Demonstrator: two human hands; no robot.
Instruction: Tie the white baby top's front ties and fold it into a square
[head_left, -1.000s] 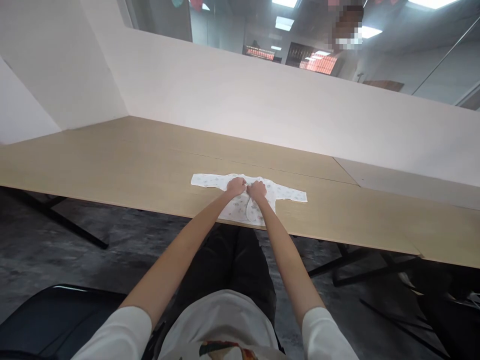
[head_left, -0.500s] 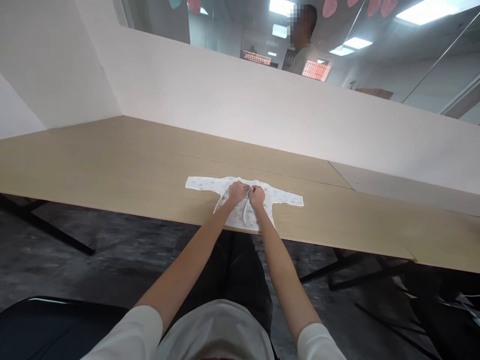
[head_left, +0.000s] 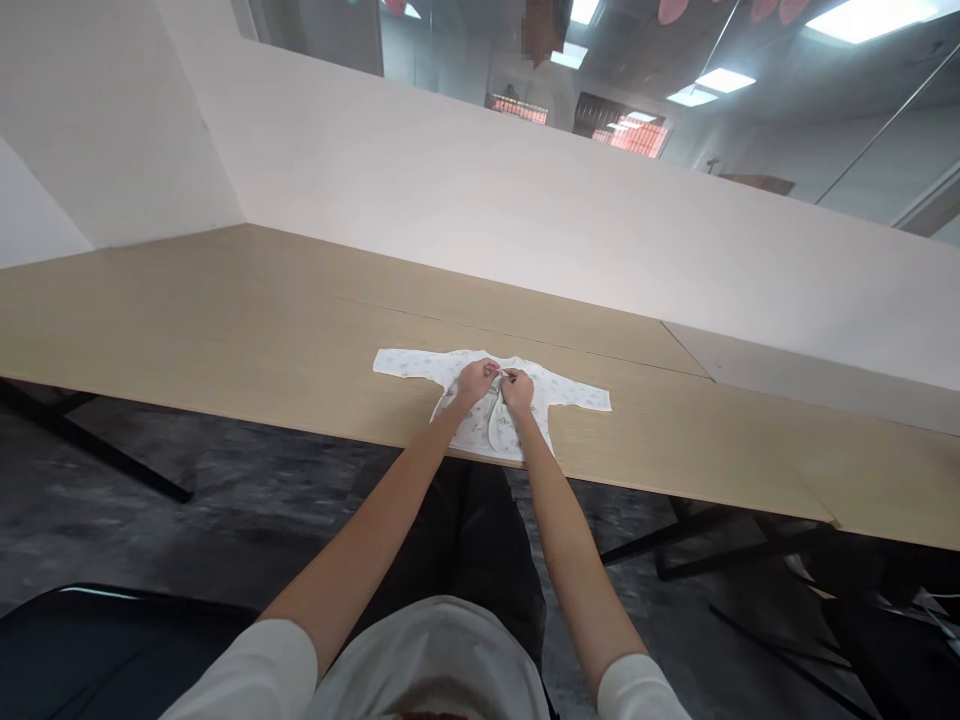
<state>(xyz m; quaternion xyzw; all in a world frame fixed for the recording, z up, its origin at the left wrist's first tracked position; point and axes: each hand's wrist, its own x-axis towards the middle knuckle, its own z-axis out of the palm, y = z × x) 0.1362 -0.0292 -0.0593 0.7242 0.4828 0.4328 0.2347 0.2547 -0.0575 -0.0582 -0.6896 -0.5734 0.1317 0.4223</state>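
Note:
A small white baby shirt (head_left: 576, 391) with a faint print lies spread on the table, its long sleeves stretched out to both sides. My left hand (head_left: 475, 381) pinches the front near the neckline. Close beside it, my right hand (head_left: 518, 391) is closed on the same part from the other side. A thin white bit of the shirt shows between the fingertips; whether it is a tie or an edge is too small to tell. Below the hands, the curved edge of one front panel lies over the other. My hands hide part of the chest.
The light wooden table (head_left: 247, 330) runs along a white wall (head_left: 420, 190) with a window above it. Behind the glass a person is partly visible. A dark chair (head_left: 112, 650) stands at the lower left, and black table legs (head_left: 97, 450) show underneath.
Both hands stay at the neckline, with the fingertips lifted slightly and small finger shifts. The shirt stays spread in place. The person behind the glass has moved left. The view has tilted slightly.

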